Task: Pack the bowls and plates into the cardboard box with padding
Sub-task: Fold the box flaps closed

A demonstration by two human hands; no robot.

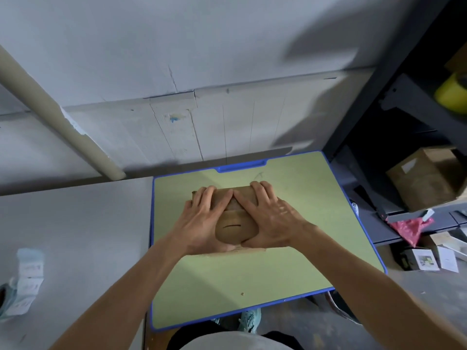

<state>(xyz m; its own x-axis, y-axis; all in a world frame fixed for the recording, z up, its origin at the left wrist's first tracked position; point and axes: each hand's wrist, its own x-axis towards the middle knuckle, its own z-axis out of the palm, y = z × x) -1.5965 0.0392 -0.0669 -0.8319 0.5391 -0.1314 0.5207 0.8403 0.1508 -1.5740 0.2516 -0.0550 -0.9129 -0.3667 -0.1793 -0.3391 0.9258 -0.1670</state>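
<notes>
Brown paper bundle sits on the green worktop, a little beyond its middle and well clear of the blue rim on every side. What the paper holds is hidden. As far as it shows between your hands, the bundle runs wider left to right than front to back, so the long axis lies across you. A rounded fold with a short dark crease faces your body, and a flat strip of paper pokes out under your thumbs at the near edge. Your left hand lies on the left half, fingers straight and spread, pressing down, with the tips reaching the far edge. Your right hand mirrors it on the right half, also flat and spread. Your forefingers almost touch at the far side and your thumbs meet at the near side, leaving a triangle of paper bare. A blue handle slot marks the far rim, and one small crumb lies toward the near edge. A grey surface butts against the worktop on the left and carries a blurred white and blue packet. Behind is a grey panelled wall, with a pale tube leaning across it. To the right, a dark metal rack holds a yellow roll and a carton; a red bag lies below.
</notes>
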